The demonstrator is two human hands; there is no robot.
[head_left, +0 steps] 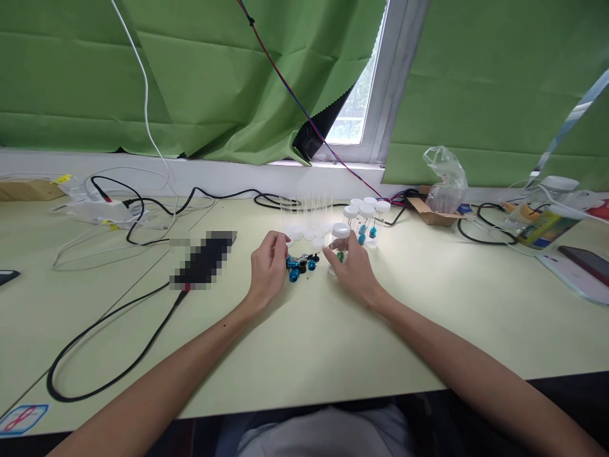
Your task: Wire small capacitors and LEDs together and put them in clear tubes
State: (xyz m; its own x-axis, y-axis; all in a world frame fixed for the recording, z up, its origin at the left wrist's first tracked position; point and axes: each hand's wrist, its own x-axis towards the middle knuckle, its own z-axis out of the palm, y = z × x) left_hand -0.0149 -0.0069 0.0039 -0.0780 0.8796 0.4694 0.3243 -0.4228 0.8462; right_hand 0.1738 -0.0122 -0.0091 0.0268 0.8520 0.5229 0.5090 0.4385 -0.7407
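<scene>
My right hand (358, 271) is wrapped around a clear tube with a white cap (340, 230), which stands upright with something green inside. My left hand (269, 263) has its fingers curled together beside a small pile of blue and black parts with metal legs (304, 266). What those fingers pinch, if anything, is hidden. Behind the pile, empty clear tubes (311, 206) stand close together above white round bases or caps (295, 232). Beyond my right hand is a group of white-capped tubes (367, 216), some with blue parts inside.
A dark, partly blurred device (204, 260) lies at left with a black cable (109, 387) looping from it. White adapters (95, 206) sit at the back left. At right are a cardboard box (431, 212) holding a plastic bag (447, 181), a jar (547, 216) and a phone (587, 263).
</scene>
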